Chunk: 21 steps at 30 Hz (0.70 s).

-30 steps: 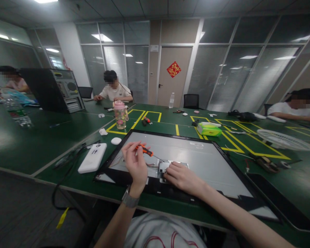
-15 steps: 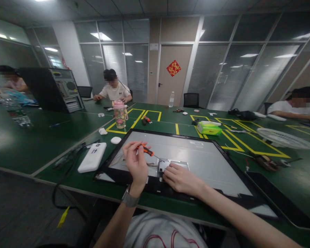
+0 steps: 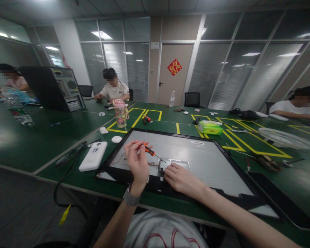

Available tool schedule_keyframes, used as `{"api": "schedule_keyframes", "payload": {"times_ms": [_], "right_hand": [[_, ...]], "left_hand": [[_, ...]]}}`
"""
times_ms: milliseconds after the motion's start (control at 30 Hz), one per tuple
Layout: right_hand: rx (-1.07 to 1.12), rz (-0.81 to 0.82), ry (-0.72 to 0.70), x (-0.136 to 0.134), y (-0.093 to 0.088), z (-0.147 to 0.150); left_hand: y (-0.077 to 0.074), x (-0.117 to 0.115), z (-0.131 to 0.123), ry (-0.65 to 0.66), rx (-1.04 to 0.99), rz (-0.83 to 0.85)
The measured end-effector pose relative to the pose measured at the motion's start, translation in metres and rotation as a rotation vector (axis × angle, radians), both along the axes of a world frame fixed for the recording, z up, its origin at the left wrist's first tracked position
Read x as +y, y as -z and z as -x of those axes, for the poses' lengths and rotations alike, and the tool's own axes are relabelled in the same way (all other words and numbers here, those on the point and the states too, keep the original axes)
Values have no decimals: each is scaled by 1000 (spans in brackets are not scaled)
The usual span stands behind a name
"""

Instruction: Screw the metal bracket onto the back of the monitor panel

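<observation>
My left hand (image 3: 137, 162) is closed around the orange-and-black handle of a screwdriver (image 3: 149, 151). The thin shaft slants down to the right, its tip over a shiny metal box (image 3: 181, 164). This box sits near the front edge of a large flat screen panel (image 3: 170, 143), grey with a black frame, lying on the table. My right hand (image 3: 179, 177) rests on the box's near side, fingers bent and together; what is under the fingertips is hidden. Thin wires (image 3: 153, 164) run out to the left of the box.
Left of the panel lie a white power bank (image 3: 93, 156), a white case (image 3: 116, 139) and cables. Beyond stand a pink-lidded bottle (image 3: 120, 113) and a green tissue pack (image 3: 210, 127). A black panel (image 3: 281, 196) lies at right. Several other people sit around the green table (image 3: 74, 132).
The whole view has shifted very slightly. Both my hands and the screwdriver keep nearly the same pose at the metal box.
</observation>
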State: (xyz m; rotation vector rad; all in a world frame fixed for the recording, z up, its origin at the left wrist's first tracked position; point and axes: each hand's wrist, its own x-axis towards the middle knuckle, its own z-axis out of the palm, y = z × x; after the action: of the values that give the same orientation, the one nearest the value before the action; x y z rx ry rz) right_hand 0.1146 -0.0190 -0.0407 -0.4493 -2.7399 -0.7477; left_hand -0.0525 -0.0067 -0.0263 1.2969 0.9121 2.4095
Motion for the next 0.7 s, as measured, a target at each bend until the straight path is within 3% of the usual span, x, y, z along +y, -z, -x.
{"api": "schedule_keyframes", "payload": {"times_ms": [167,400,700], "right_hand": [[46,85,68,1,2,-5],[214,406,191,-5,12,-14],[323,514,273,-15,12,-18]], "left_hand": [[-1,0,0,11,3,-5],[-1,-4,-2,52,30,-37],[0,-5,-3,108,57,-47]]}}
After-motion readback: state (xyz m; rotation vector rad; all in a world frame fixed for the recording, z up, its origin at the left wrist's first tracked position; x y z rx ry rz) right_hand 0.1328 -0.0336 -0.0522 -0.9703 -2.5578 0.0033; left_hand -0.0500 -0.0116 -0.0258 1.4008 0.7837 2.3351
